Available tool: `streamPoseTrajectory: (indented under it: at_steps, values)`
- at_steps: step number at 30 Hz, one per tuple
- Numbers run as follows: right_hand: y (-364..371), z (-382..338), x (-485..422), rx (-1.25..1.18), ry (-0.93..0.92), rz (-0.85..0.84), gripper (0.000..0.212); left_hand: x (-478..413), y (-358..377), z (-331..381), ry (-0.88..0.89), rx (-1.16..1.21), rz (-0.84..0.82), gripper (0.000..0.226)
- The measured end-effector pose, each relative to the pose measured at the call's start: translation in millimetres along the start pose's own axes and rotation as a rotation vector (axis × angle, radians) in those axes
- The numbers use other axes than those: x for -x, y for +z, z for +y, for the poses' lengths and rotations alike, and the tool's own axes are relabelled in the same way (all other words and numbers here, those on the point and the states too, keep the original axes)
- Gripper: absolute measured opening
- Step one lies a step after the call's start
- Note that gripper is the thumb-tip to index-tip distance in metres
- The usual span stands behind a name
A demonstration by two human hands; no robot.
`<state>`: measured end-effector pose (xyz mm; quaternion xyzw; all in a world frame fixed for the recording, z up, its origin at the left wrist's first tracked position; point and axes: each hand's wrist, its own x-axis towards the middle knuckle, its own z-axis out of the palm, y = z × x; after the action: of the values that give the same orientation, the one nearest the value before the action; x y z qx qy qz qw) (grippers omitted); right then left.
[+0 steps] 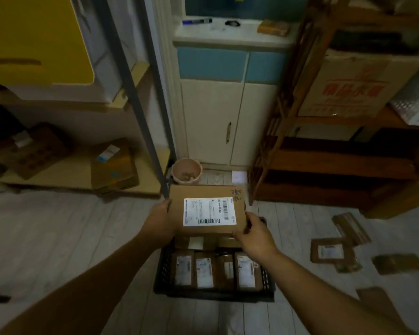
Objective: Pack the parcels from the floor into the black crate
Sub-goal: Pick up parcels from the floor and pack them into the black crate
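Person holds a cardboard parcel (207,210), label up, over far end of black crate (165,267). Left hand (159,221) grips its left edge, right hand (255,234) its near-right corner. Crate w/ upright parcels (215,268) inside; loose parcels (334,252) on floor (58,238) at right.

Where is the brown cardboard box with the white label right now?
Head view, centre: the brown cardboard box is held between the left hand and the right hand, above the black plastic crate.
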<state>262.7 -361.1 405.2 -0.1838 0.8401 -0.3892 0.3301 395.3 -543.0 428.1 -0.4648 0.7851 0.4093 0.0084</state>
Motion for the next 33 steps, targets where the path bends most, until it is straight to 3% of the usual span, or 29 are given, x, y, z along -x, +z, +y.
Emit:
streamPoseTrajectory:
  at_steps: [4, 12, 17, 22, 27, 30, 33]
  values:
    - [47, 64, -50, 0.048, 0.0, -0.002, 0.044, -46, 56, -56, 0.007, -0.207, -0.117, 0.064]
    - [157, 233, -184, 0.154, -0.032, 0.031, 0.041, -163, 210, -189, 0.059, -0.258, -0.183, 0.09]
    - [221, 318, -244, 0.149, -0.05, 0.017, 0.046, -228, 284, -266, 0.133, -0.466, -0.184, 0.068]
    - [268, 350, -285, 0.228, -0.096, 0.016, 0.034, -276, 315, -313, 0.143, -0.597, -0.17, 0.064]
    - [289, 359, -295, 0.293, -0.146, 0.032, 0.037, -297, 321, -332, 0.204, -0.752, -0.105, 0.067]
    - [289, 356, -292, 0.312, -0.146, -0.062, 0.043, -299, 317, -331, 0.236, -0.858, -0.119, 0.076]
    - [273, 338, -286, 0.352, -0.065, -0.167, 0.053, -288, 304, -314, 0.177, -0.807, -0.193, 0.082]
